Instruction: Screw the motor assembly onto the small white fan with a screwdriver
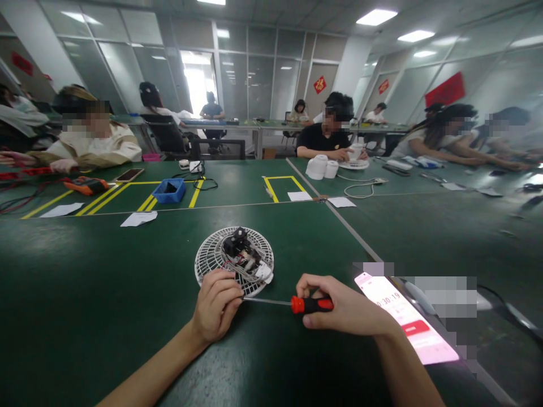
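Observation:
A round white fan grille [206, 261] lies on the green table, with a black motor assembly [240, 244], wires and a white part on top. My right hand [335, 302] is closed around the red and black handle of a screwdriver [313, 304]. The shaft points left, level with the table, to the fingertips of my left hand [218, 305]. Those fingers are curled together at the near rim of the grille, by the screwdriver's tip. What they pinch is hidden, and so is the very end of the tip.
A lit phone [409, 325] lies right of my right hand. Farther back are a blue bin [169, 191], an orange multimeter [86, 185], paper slips [139, 219], yellow tape markings and white housings [317, 168]. Several people work across the table and beyond.

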Tool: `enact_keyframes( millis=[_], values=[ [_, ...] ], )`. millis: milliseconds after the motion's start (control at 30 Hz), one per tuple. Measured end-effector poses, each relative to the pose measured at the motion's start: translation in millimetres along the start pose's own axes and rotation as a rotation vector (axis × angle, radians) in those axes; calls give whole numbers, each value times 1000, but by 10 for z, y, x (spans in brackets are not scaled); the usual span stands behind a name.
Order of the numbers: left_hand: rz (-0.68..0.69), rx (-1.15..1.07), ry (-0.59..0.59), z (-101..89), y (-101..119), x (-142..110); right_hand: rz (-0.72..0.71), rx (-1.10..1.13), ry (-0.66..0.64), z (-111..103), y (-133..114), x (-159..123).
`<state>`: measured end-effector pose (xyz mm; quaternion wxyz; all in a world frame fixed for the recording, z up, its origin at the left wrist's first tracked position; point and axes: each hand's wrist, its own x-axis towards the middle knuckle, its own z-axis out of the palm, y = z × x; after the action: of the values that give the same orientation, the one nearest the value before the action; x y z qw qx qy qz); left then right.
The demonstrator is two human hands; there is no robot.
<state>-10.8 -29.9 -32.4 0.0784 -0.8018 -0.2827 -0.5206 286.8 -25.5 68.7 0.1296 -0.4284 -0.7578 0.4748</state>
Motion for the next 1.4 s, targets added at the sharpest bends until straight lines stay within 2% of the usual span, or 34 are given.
enact_keyframes(
  millis=[267,633,800,967,1100,1267,1400],
  values=[
    [-29,38,-11,34,35,65,66,200,-63,-23,31,-15],
    [-57,64,-94,28,15,70,117,275,-70,-4,106,24],
    [-64,80,-100,42,4,52,136,255,-54,0,78,16],
    [-113,154,-28,37,5,15,114,163,72,32,31,33],
    [-146,165,5,44,-2,5,151,202,27,76,23,60],
    [-149,132,12,49,-8,2,66,136,30,80,-1,97],
    [-160,133,7,40,-12,8,55,137,5,94,26,123]
  ],
)
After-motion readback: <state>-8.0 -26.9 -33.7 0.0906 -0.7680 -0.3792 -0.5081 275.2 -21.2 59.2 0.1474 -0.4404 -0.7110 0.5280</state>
